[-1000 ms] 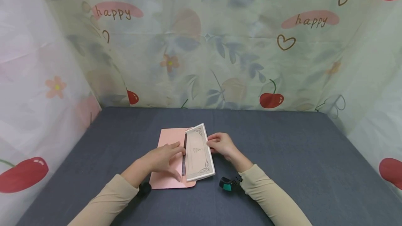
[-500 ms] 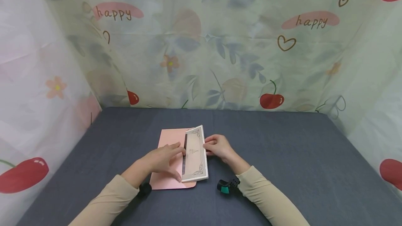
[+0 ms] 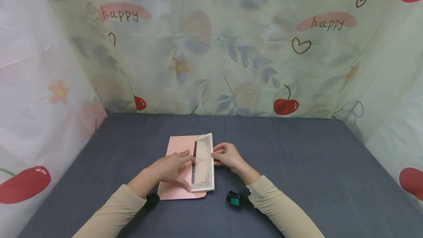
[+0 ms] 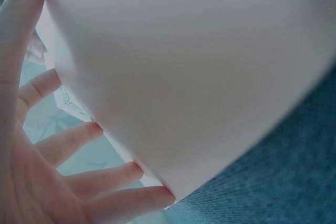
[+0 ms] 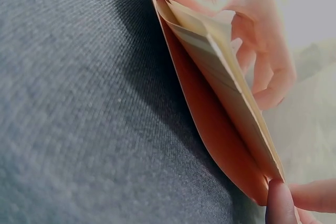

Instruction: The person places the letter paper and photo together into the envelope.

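Observation:
A pale card (image 3: 203, 161) with an ornate dark border stands partly in the pink envelope (image 3: 180, 143) on the table. My right hand (image 3: 229, 156) pinches the card's right edge between thumb and fingers. My left hand (image 3: 173, 166) rests across the envelope, thumb and fingertips along its opening edge beside a dark slit. In the left wrist view, the straight, spread fingers (image 4: 73, 142) touch the envelope's edge. Seen from the right wrist, the envelope's orange inside (image 5: 202, 116) gapes beneath the card (image 5: 244, 111). The card's far edge is hidden inside.
A dark grey cloth (image 3: 297, 157) covers the table. A printed curtain (image 3: 211, 47) closes off the back and sides. A black band with a teal patch (image 3: 235, 201) sits at the right wrist, and a dark round piece (image 3: 152, 198) at the left wrist.
My right hand has moved left, and the card has shifted left with it, turning more upright in line with the envelope. The left hand and the envelope have stayed in place.

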`<state>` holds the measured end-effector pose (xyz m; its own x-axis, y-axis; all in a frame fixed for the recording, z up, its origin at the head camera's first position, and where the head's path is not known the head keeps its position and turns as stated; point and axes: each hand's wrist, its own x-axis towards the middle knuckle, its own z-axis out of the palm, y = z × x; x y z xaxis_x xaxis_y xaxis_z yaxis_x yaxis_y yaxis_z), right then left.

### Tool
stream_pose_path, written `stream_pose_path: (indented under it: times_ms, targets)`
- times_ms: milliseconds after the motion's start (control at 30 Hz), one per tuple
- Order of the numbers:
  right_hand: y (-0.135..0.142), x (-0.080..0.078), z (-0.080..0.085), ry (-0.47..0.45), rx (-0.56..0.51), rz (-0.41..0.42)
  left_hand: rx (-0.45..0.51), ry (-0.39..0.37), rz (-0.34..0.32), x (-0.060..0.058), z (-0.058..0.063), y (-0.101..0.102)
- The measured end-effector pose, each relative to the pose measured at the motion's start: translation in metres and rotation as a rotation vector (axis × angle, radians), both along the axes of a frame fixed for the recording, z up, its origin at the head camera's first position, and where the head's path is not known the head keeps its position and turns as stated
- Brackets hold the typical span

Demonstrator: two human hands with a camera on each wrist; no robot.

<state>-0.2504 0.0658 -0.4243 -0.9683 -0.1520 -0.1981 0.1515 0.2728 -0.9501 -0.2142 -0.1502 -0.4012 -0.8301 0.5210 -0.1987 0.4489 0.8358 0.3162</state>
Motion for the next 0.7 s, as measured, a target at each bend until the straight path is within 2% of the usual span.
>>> stream_pose_path:
  times_ms: [400,700]
  targets:
    - [-0.0039,0.0001,-0.0025,0.005,0.005,0.019,-0.004,0.015,-0.021,-0.0004,-0.0011,-0.0006]
    - [-0.0051,-0.0004,-0.0011,0.017,0.032,0.032,-0.009,0.007,-0.007,-0.0002,-0.0002,-0.0002]
